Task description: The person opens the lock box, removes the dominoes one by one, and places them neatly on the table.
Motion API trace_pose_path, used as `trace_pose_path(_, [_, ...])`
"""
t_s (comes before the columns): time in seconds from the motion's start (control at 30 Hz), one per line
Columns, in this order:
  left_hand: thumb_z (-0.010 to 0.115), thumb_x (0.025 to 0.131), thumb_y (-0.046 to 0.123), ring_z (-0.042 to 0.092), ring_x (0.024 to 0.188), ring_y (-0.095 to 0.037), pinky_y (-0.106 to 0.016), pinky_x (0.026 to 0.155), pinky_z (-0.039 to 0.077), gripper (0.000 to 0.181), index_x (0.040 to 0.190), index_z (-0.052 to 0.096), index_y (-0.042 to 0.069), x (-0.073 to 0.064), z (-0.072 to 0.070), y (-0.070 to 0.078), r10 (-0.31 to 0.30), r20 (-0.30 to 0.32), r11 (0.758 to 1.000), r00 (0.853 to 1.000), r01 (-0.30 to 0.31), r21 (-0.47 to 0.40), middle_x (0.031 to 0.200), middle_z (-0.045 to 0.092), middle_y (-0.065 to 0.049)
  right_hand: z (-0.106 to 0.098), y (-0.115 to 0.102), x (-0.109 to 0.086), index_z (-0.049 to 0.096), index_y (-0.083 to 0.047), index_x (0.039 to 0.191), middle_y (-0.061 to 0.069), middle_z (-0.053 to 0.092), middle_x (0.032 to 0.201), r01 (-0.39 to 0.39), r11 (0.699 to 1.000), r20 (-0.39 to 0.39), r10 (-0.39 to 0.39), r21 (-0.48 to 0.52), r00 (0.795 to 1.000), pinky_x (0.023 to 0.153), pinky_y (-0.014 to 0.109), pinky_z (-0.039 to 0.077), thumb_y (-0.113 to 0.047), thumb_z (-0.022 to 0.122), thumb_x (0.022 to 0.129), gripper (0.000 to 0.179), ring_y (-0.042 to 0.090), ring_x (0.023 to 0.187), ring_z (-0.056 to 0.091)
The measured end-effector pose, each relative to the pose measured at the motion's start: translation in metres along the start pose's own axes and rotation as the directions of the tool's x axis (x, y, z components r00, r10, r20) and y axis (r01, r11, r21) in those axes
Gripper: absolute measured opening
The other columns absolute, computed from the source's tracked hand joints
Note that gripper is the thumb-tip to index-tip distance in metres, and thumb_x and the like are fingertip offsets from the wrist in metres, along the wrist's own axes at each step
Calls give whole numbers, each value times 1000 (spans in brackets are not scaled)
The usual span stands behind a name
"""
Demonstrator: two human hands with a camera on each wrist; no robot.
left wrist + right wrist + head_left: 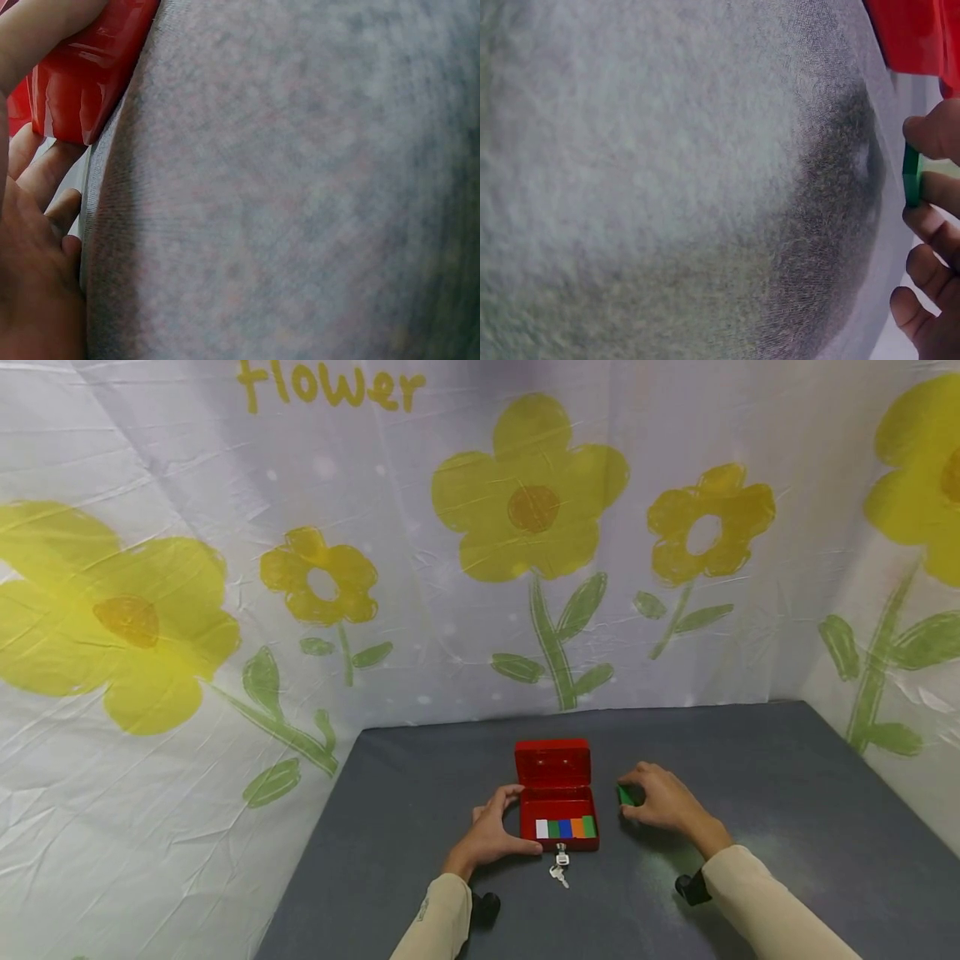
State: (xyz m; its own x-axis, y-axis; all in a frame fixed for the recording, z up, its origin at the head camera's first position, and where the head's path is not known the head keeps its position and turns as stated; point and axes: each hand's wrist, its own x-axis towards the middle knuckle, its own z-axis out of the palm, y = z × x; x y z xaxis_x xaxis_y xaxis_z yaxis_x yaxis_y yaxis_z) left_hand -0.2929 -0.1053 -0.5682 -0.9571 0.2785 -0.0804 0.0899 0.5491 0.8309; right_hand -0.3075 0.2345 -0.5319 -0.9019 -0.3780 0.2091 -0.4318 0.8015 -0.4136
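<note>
A small red metal cash box (529, 835) stands with its lid raised on the dark table. My left hand (491, 832) grips its left side, with the thumb at the front corner and fingers farther back; in the left wrist view the thumb lies over the red wall (71, 90). Inside the box, several flat coloured blocks (565, 828) in white, green, blue and orange stand in a row along the front. To the right of the box, my right hand (663, 797) pinches a thin green block (911, 176) between thumb and fingers.
Two keys on a ring (559, 867) hang from the lock at the front of the box. The dark grey table (360, 868) runs back to a white cloth backdrop (420, 635) painted with yellow flowers. Dark wrist devices (693, 888) sit at both cuffs.
</note>
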Motion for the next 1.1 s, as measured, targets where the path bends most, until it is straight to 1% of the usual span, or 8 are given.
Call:
trace_pose_path(0.17, [94,66,42,29,136,-33,-65,108,35,93,144,42,36,0,0,0,11,2,1000,1000,-11,-6,157,48,-6,1,-2,-3,74,-3,115,10,66,106,1,1000,22,-1,0,1000,77,45,51,-23,83,80,42,27,94,62])
trace_pose_path(0.43, [94,65,44,30,135,-32,-65,108,37,94,143,42,36,-1,1,0,0,3,1000,1000,0,-4,157,48,-6,3,0,-3,75,-2,113,9,66,104,11,1000,49,-11,-11,999,77,44,49,-23,83,80,40,25,93,60])
trace_pose_path(0.57, [94,66,44,29,136,-33,-66,108,36,94,144,42,36,0,1,0,4,6,1000,1000,-4,0,157,48,-6,5,2,-3,75,-2,113,8,65,102,12,1000,58,-11,-17,998,77,43,49,-23,84,79,41,25,92,60])
trace_pose_path(0.83, [94,66,43,29,136,-33,-64,108,36,94,144,42,35,0,1,1,17,4,1000,1000,-17,-10,157,48,-7,5,4,-4,75,-1,112,10,65,101,38,999,26,-37,-26,999,75,47,50,-24,84,79,42,28,90,59])
trace_pose_path(0.97, [94,66,43,29,136,-33,-65,108,36,94,144,42,35,0,0,1,22,6,1000,1000,-22,-6,157,48,-6,3,1,-4,74,-1,115,12,65,105,19,1000,37,-19,-15,999,81,51,49,-25,83,79,44,31,95,60])
trace_pose_path(1.1, [94,66,43,29,137,-32,-64,108,36,94,145,42,35,-1,-1,1,25,4,1000,1000,-25,-5,156,49,-4,1,-3,-4,73,-2,117,11,65,108,9,1000,46,-9,2,999,85,54,48,-26,82,81,44,31,100,59])
